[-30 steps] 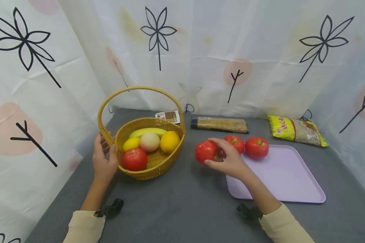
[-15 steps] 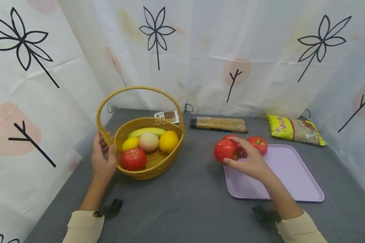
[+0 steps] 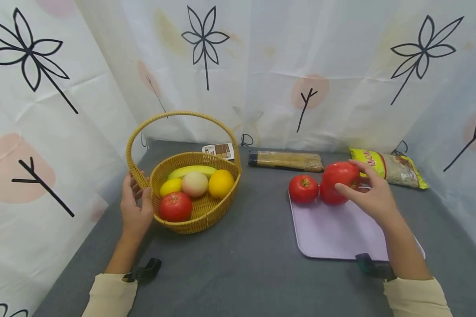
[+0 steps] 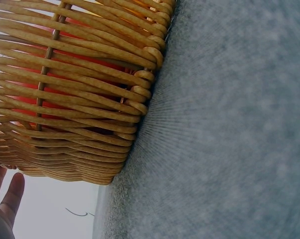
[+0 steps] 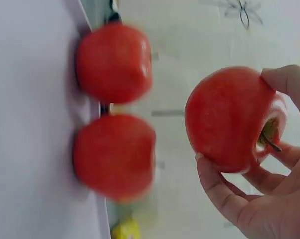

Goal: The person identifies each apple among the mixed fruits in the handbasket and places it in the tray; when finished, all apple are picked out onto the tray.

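Observation:
In the head view, my left hand (image 3: 136,211) holds the left side of the wicker basket (image 3: 198,225) where its handle meets the rim. The basket contains a red pomegranate-like fruit (image 3: 176,207), a yellow lemon (image 3: 170,187), a pale peach (image 3: 195,184), an orange (image 3: 221,184) and a banana (image 3: 192,171). My right hand (image 3: 374,196) grips a red apple (image 3: 340,173) between thumb and fingers, raised above the lilac tray (image 3: 341,240). Two more apples sit at the tray's far left corner: one apple (image 3: 303,189) fully visible, the other apple (image 3: 331,197) partly hidden by the held one.
Behind the tray lies a yellow bag of grain (image 3: 400,169). A pack of dry noodles (image 3: 287,161) lies at the back centre, and a small labelled packet (image 3: 222,151) behind the basket. A patterned white curtain (image 3: 269,66) encloses the grey table (image 3: 238,273).
My right hand has carried the apple rightward from beside the tray, past one tray apple, to over the other. My left hand and the basket have stayed put.

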Available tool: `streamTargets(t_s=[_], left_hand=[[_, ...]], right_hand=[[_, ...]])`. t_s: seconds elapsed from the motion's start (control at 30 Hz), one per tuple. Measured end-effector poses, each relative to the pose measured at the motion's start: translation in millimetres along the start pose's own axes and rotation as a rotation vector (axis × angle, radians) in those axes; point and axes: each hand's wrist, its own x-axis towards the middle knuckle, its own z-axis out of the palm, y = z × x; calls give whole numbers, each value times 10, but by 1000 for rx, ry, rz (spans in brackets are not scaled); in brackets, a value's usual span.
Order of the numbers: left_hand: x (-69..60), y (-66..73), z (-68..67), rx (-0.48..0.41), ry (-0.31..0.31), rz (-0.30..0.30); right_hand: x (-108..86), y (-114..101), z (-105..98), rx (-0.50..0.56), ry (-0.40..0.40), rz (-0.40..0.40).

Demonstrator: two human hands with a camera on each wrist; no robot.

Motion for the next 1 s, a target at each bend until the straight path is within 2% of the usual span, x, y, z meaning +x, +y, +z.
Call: streamTargets(t_s=[0.23, 0.33, 0.43, 0.63, 0.73, 0.83, 1.0], left_hand=[[2, 11, -2, 1, 0, 13], [7, 19, -3, -2, 2, 16], [14, 23, -4, -7, 5, 18], [-3, 21, -3, -2, -6, 8], [-10, 21, -2, -6, -8, -3], [-3, 22, -2, -8, -9, -13], [6, 17, 1, -5, -10, -10]], right_hand=[[64, 316, -319, -15, 148, 220], [68, 460, -423, -16, 145, 321], [72, 579, -492, -35, 89, 377], [93, 795, -577, -194, -113, 432], [110, 852, -583, -251, -180, 436], [128, 870, -566, -271, -185, 419], [146, 871, -510, -269, -123, 397]])
